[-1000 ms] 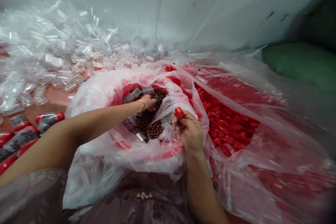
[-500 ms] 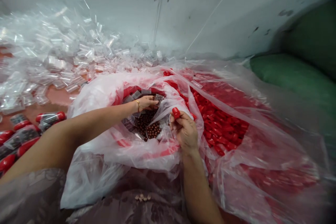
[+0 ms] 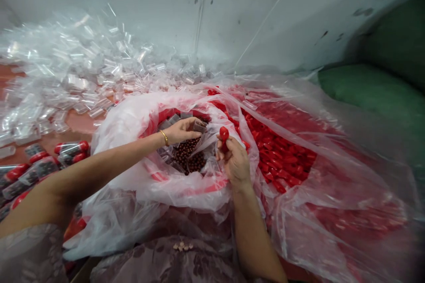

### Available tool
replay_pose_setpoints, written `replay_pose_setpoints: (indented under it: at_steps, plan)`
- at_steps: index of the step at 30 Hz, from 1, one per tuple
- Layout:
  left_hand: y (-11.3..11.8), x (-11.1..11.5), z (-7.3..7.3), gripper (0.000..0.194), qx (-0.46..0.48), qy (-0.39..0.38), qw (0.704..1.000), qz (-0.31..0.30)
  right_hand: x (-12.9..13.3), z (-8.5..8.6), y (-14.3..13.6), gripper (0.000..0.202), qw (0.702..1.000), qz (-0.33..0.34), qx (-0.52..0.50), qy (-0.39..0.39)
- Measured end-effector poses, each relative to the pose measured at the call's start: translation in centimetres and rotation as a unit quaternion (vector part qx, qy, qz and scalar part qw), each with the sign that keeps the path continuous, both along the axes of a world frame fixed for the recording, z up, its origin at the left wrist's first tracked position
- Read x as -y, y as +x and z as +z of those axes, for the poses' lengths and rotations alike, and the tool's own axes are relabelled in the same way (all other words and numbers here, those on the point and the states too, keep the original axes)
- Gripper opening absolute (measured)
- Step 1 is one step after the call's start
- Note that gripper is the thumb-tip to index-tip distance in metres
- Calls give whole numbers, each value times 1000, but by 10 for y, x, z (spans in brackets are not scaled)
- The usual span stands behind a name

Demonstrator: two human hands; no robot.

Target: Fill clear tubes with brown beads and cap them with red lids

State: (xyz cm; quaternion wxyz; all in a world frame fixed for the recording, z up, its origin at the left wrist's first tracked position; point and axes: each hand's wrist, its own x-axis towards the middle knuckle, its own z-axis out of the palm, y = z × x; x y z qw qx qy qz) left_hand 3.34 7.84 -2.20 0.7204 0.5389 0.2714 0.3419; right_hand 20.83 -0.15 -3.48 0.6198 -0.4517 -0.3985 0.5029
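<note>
My left hand (image 3: 182, 131), with a gold bracelet at the wrist, is closed around a small clear plastic container (image 3: 199, 126) above the bag's opening. Between the thumb and fingers of my right hand (image 3: 236, 159) is a red cap (image 3: 224, 132), held upright just right of the container and apart from it. Below both hands, brown beads (image 3: 195, 162) fill the hollow of a white plastic-lined tub or bag (image 3: 133, 115). Several clear containers lie among the beads along the left and far sides. What the container in my left hand holds is hard to make out.
Many red caps (image 3: 282, 154) lie to the right under thin clear plastic sheeting (image 3: 352, 185). A heap of clear containers (image 3: 79, 70) spreads over the reddish floor at the back left. Filled, red-capped containers (image 3: 33, 177) lie at left. A green sack (image 3: 361, 88) leans near the wall (image 3: 159, 4).
My left hand has drawn slightly left and lifted, and the clear container in it now shows more plainly. The red cap in my right hand has tipped more upright and risen a little.
</note>
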Motion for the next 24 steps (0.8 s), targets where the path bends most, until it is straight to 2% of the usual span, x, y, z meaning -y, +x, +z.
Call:
replay_pose_setpoints:
  at_steps: [4,7,9,11,14,17,20,24]
  plan:
    - [-2,28,9,29,-33,50,998,-18,4,-1,-4,25,996,-25,89,13]
    - [0,41,8,31,-49,61,996,-44,7,1,-7,23,985,-36,164,50]
    - [3,46,6,30,-42,57,997,-33,9,2,-9,22,977,-42,197,67]
    - [5,48,4,26,-37,56,998,-8,11,2,-11,24,979,-37,188,71]
    - [7,50,1,17,-63,66,996,14,12,2,-13,30,989,6,138,50]
    - [4,51,0,16,-97,107,990,3,14,5,-15,37,983,25,180,39]
    - [-1,52,2,15,-111,140,984,-12,13,12,-13,34,956,13,284,79]
    - [-4,55,7,12,-127,130,983,-13,8,22,-5,26,886,11,430,174]
